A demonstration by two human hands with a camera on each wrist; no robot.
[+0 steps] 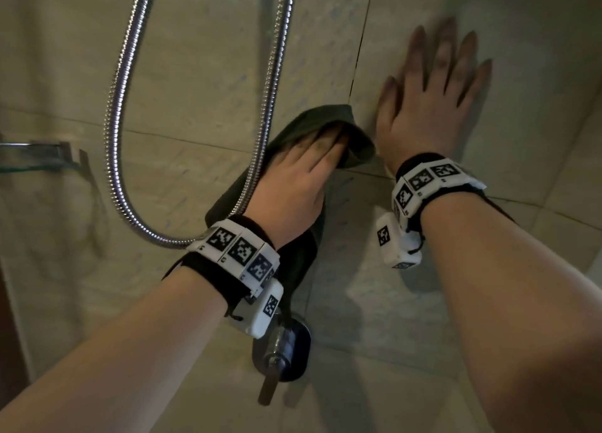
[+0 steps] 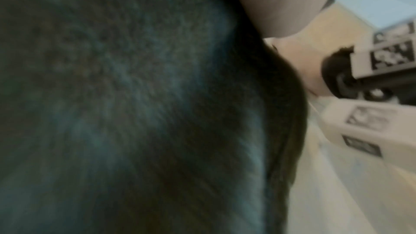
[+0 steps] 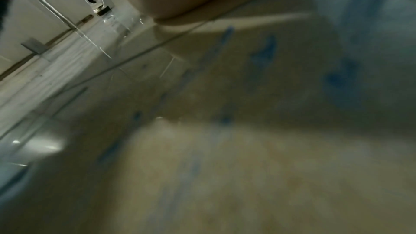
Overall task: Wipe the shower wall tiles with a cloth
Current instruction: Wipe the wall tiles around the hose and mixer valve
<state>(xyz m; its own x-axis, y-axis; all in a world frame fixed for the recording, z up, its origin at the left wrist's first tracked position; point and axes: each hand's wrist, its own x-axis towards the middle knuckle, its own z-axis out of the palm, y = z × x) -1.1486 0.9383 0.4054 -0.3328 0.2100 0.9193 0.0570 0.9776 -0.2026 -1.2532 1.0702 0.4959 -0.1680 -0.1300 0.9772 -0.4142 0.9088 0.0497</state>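
A dark green cloth (image 1: 293,159) is pressed flat against the beige wall tiles (image 1: 195,74) by the left hand (image 1: 293,178), fingers straight, tips tucked under a fold. The right hand (image 1: 433,97) is laid open on the tile just beside it, fingers spread. A metal hose (image 1: 120,106) is looped left of the cloth, a tap handle (image 1: 280,357) below.

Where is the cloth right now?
In the head view the dark cloth lies against the wall tiles under the left hand, just right of the shower hose and left of the right hand.
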